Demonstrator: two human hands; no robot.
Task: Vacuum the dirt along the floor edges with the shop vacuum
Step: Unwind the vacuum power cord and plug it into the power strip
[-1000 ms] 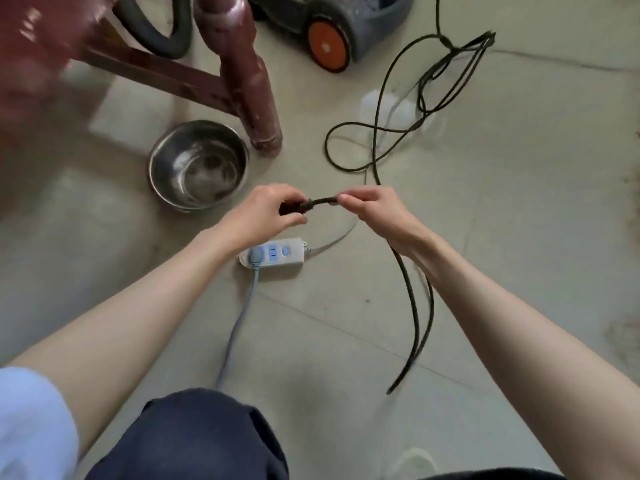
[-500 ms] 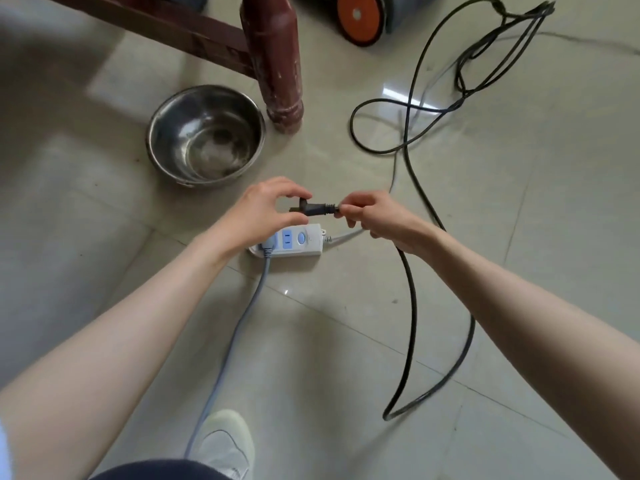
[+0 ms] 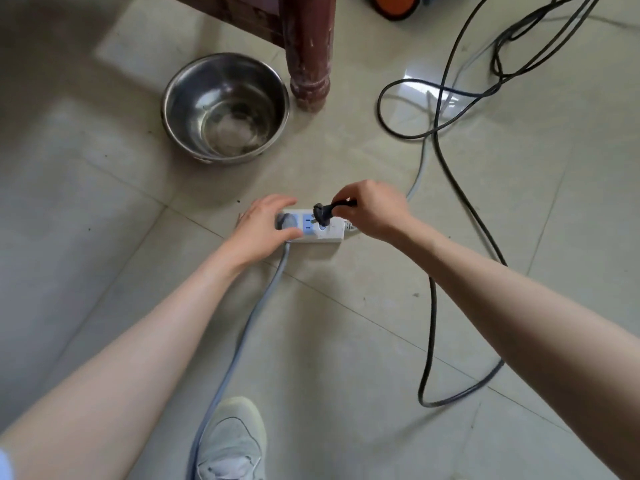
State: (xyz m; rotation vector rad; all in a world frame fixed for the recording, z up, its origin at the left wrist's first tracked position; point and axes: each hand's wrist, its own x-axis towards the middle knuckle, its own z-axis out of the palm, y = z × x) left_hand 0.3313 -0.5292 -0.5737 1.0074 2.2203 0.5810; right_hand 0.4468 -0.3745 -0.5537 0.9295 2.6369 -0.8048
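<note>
The left hand (image 3: 263,230) has let go of the black plug (image 3: 322,213) and now steadies the white power strip (image 3: 320,233) on the tiled floor, fingers loosely spread, while the right hand (image 3: 372,209) pinches the plug just above a socket, so power for the vacuum looks imminent.

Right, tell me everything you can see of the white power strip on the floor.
The power strip is a short white plastic bar with blue socket faces, lying flat on the tiled floor. A grey plug sits in its left end, its grey cable trailing toward the camera. The left hand holds that end steady. The right hand pinches a black plug just over the middle sockets, prongs not yet seated. A pale cord leaves its right end.
</note>
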